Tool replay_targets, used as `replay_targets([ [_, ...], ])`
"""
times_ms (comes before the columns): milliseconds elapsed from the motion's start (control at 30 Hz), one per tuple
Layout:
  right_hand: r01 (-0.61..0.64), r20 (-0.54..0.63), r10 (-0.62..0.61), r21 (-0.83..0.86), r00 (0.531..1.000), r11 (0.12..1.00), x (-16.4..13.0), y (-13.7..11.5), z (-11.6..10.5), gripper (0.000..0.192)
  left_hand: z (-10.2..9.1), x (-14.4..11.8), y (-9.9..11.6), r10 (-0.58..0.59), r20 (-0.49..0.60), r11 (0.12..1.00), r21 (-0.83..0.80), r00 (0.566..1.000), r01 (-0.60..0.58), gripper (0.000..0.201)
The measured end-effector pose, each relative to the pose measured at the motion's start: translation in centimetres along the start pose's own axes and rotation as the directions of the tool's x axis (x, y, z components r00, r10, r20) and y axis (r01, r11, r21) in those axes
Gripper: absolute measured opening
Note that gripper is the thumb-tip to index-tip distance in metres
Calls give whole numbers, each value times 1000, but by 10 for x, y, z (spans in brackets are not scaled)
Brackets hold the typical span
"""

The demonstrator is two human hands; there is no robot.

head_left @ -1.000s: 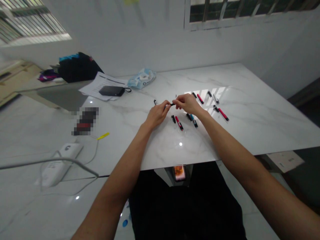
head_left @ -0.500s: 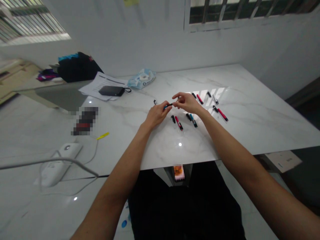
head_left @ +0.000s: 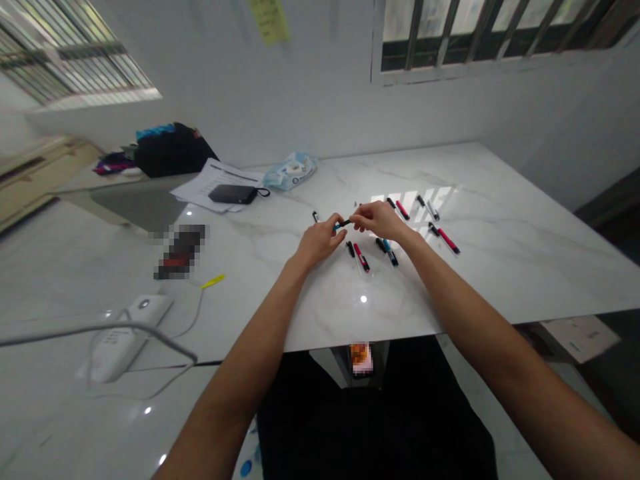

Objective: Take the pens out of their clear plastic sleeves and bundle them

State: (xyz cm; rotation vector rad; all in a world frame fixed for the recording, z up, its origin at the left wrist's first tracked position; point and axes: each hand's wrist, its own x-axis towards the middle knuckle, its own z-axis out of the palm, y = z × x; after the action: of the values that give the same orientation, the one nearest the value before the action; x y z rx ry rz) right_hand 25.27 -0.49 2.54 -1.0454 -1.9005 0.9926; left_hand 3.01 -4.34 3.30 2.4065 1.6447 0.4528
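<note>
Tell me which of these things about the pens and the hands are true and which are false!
1. Both hands, left hand and right hand, hold one small pen above the table. True.
2. Only red pens lie on the table. False: a blue pen lies there beside a red pen.
3. A black pouch rests on papers. True.
4. The white power strip sits to the right of the hands. False: it is on the left.
</note>
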Motion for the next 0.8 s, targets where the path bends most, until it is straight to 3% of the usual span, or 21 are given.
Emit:
replay_targets([
  [133, -40, 12, 42, -129, 999, 991, -1, -3, -1, 56, -2, -1, 3, 27, -10, 1000, 13, 1000, -27, 33],
  [300, 50, 9, -50, 24, 999, 998, -1, 2, -3, 32, -4, -1, 4, 27, 9, 999, 39, 1000, -27, 40],
  [400, 25, 17, -26, 47, 1000, 999, -1, 0, -3, 26, -3, -1, 3, 15, 15, 998, 55, 1000, -16, 38],
  [600, -40, 14, 42, -122, 999, 992, -2, -3, 0, 47, 0, -2, 2, 31, 18, 997, 75, 999, -32, 37],
  [800, 30, 30, -30, 13, 999, 999, -1, 2, -2, 28, -2, -3, 5, 21, 29, 997, 78, 999, -23, 36],
])
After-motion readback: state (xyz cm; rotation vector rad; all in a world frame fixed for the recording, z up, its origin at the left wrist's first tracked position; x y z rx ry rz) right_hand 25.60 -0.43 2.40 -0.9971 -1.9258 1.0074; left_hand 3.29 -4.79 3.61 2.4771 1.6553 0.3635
